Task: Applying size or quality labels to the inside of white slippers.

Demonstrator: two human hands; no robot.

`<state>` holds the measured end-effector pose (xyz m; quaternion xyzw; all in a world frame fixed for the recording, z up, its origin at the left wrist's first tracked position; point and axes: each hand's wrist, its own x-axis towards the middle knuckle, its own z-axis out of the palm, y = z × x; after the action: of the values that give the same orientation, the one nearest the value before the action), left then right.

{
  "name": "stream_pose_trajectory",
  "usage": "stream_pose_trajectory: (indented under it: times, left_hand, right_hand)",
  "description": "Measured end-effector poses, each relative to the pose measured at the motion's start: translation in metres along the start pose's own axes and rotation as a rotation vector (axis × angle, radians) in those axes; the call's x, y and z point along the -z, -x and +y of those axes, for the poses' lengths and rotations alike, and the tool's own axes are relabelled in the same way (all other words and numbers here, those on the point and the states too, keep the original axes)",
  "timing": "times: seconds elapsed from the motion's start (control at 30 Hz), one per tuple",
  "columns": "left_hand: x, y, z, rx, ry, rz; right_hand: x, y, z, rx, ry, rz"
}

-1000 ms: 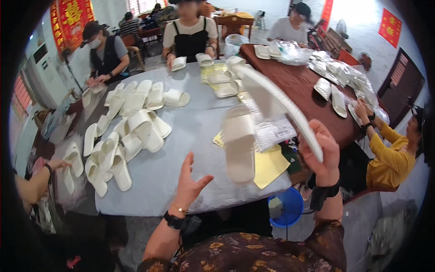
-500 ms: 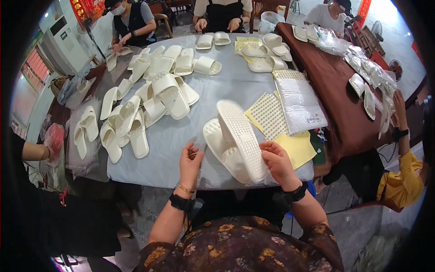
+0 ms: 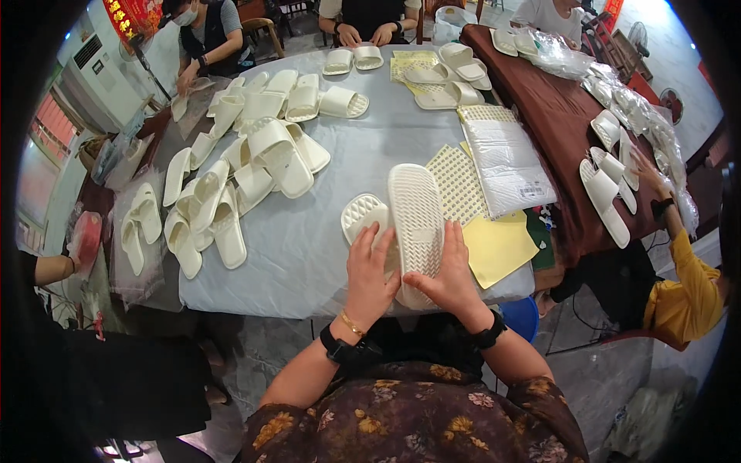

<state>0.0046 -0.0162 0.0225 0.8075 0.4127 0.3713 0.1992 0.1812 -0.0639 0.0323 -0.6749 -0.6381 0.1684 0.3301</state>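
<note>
In front of me a white slipper point(image 3: 417, 220) stands on edge at the table's near side, its textured sole facing me. My right hand point(image 3: 449, 266) grips its right edge, thumb across the lower sole and fingers along the side. My left hand point(image 3: 372, 266) is at its left edge with fingers stretched out and apart, over a second white slipper point(image 3: 363, 214). That slipper lies sole down, partly hidden by my left hand and the first slipper. Just right of them lie yellow sticker sheets point(image 3: 458, 179) and a plain yellow sheet point(image 3: 498, 247).
Many white slippers point(image 3: 282, 158) are heaped on the left of the grey-covered table point(image 3: 285, 270). A plastic-wrapped pack point(image 3: 505, 162) lies to the right. Beyond it stands a brown-covered table point(image 3: 532, 108) with slippers and clear bags point(image 3: 625, 100). Several people work around the tables.
The slipper has turned more upright with its sole toward me. My left hand has moved right, up to it. More slippers now lie on the brown table near the person in yellow.
</note>
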Motion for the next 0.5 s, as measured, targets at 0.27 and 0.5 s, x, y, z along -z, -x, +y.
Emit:
stream_pose_trajectory:
  times: [0.27, 0.5]
  left_hand:
    - [-0.013, -0.011, -0.016, -0.023, -0.145, 0.051]
    - [-0.006, -0.014, -0.075, 0.158, -0.119, 0.068]
  right_hand:
    - [0.004, 0.006, 0.002, -0.025, -0.096, -0.028]
    - [0.020, -0.003, 0.023, -0.311, -0.272, -0.093]
